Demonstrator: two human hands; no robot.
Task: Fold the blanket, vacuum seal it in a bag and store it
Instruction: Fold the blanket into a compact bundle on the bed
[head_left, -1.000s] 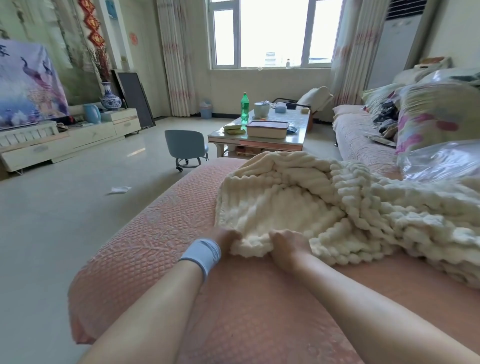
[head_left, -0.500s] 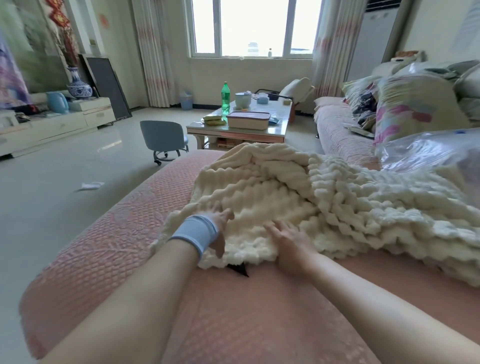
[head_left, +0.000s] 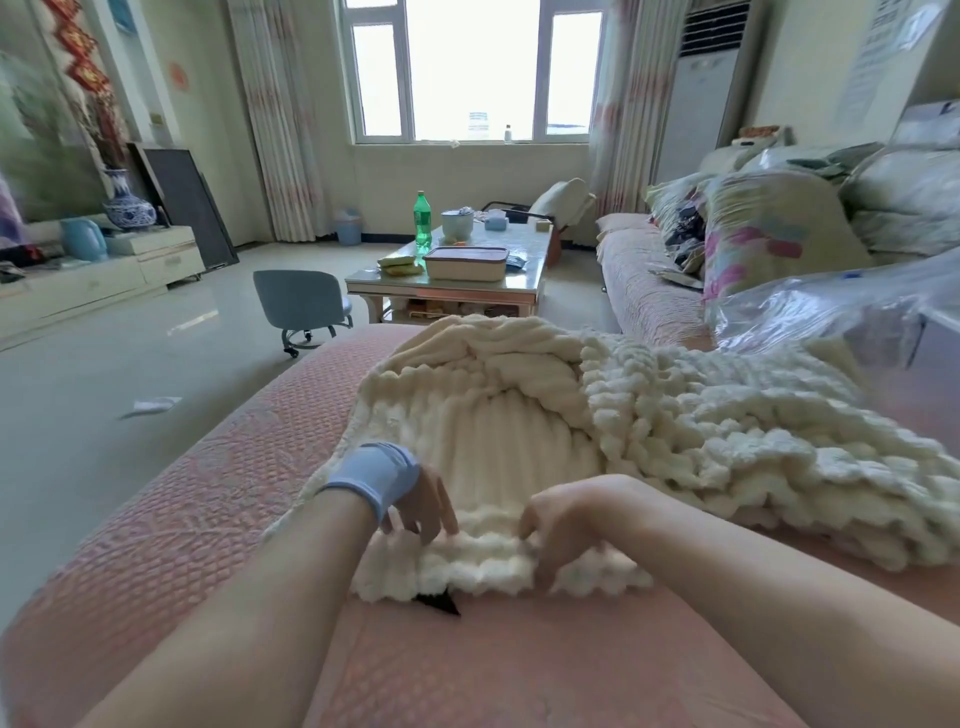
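A cream ribbed fluffy blanket (head_left: 675, 426) lies rumpled on the pink quilted sofa seat (head_left: 197, 519). Its near edge is rolled over toward me. My left hand (head_left: 423, 499), with a pale blue wristband, has its fingers down on that rolled edge. My right hand (head_left: 561, 525) grips the same edge a little to the right, fingers curled into the pile. A small black tag (head_left: 439, 603) pokes out from under the near edge. A clear plastic vacuum bag (head_left: 831, 312) lies crumpled at the right, behind the blanket.
A glass coffee table (head_left: 530, 280) stands ahead with a green bottle (head_left: 422, 218), a box and a pot on it. A small blue wheeled chair (head_left: 301, 306) stands on the floor to its left. Pillows and bagged bedding (head_left: 769, 228) pile up on the sofa at right.
Both hands have drawn the blanket's near edge toward me and rolled it over. The left hand moved from beside the blanket onto its edge. The black tag has come into view.
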